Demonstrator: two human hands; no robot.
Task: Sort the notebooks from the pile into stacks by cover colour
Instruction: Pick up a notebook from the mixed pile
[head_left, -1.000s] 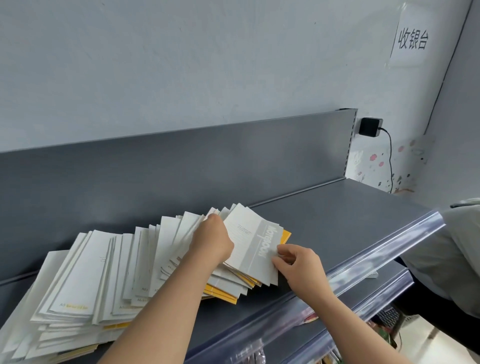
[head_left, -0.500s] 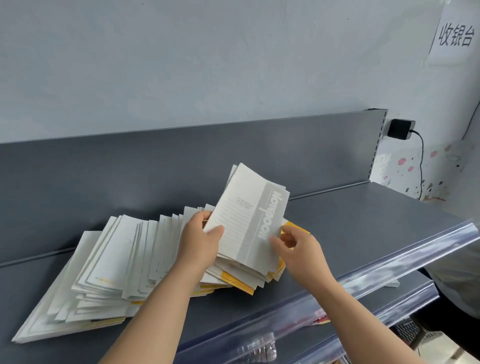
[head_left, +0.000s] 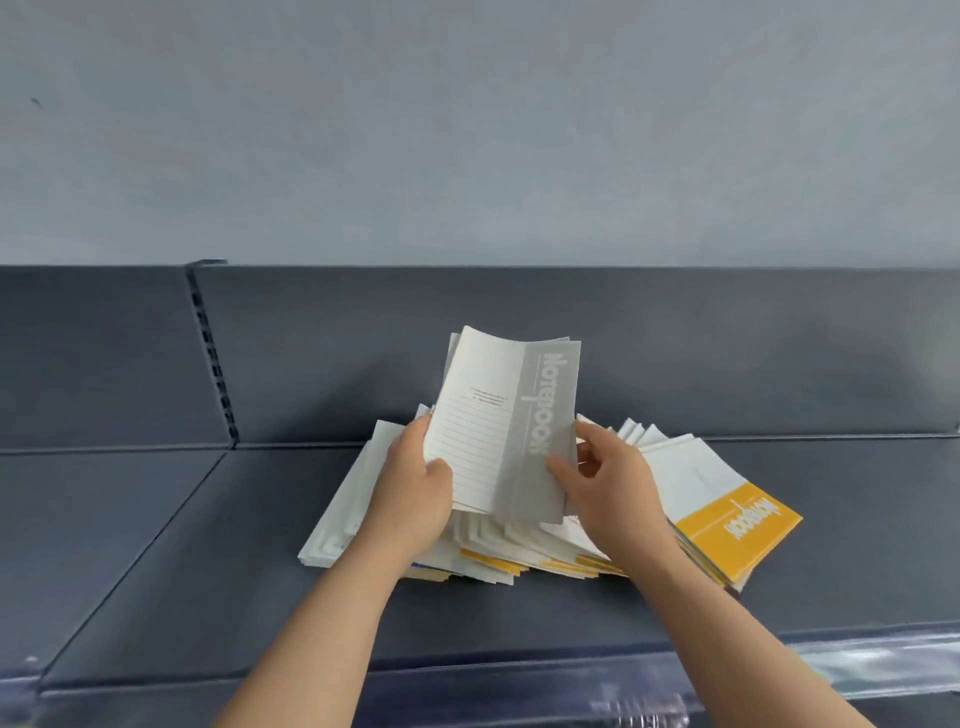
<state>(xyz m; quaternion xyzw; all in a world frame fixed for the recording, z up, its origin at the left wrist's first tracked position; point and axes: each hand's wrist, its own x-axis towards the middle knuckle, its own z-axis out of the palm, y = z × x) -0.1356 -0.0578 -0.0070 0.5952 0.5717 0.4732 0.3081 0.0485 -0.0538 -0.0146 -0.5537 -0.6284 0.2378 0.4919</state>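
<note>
**Grey-banded notebook raised over the pile on a shop shelf**

We hold a small bundle of notebooks (head_left: 498, 426) upright above the middle of the pile (head_left: 488, 551). Its front cover shows a grey band with the word "Notebook" along it, beside a cream ruled panel. Our left hand (head_left: 415, 493) grips the bundle's left edge, thumb curled over the front cover and fingers behind. Our right hand (head_left: 613, 483) pinches the lower right edge, thumb on the grey band and the other fingers bent round the back. We cannot tell how many notebooks the bundle holds.

Below both hands the pile lies fanned across the dark grey shelf (head_left: 156, 545), mostly cream covers with yellow edges showing along its near side. At the pile's right end a yellow notebook (head_left: 737, 530) lies flat on top, its yellow band facing near and right. The pile's far edge sits close to the shelf's grey back panel (head_left: 727, 353), under a pale wall (head_left: 467, 130). A clear plastic strip (head_left: 857, 660) runs along the shelf's near edge.
</note>
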